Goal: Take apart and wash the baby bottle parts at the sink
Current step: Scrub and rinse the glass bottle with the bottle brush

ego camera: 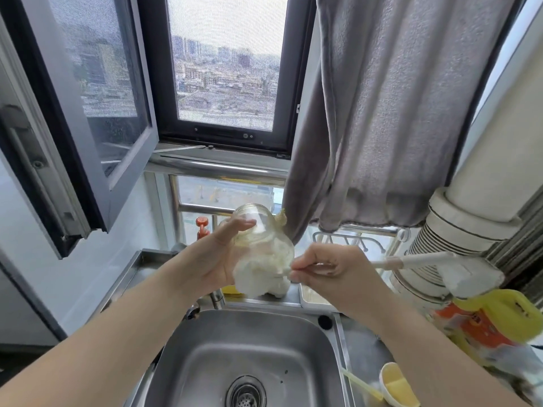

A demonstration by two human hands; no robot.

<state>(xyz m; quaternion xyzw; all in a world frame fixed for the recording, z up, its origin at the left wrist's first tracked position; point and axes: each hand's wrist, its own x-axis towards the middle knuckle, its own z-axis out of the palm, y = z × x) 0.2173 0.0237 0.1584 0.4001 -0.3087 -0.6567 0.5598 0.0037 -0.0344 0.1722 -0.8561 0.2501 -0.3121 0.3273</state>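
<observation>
My left hand [216, 254] holds a clear baby bottle [258, 230] above the steel sink [249, 348]; its base points toward the window and its lower part is white with foam. My right hand [326, 268] pinches the thin stem of a white bottle brush [411, 261] close to the bottle. The brush handle sticks out to the right. A yellow-and-white bottle part [398, 384] and a pale straw [361, 384] lie on the counter to the right of the sink.
The tap [216, 298] stands behind the sink under the bottle. A white tray [314, 301] sits behind my right hand. An orange-and-yellow package [484, 327] is at the right. A grey curtain [396, 113] hangs above, and an orange pump bottle [202, 227] stands by the window.
</observation>
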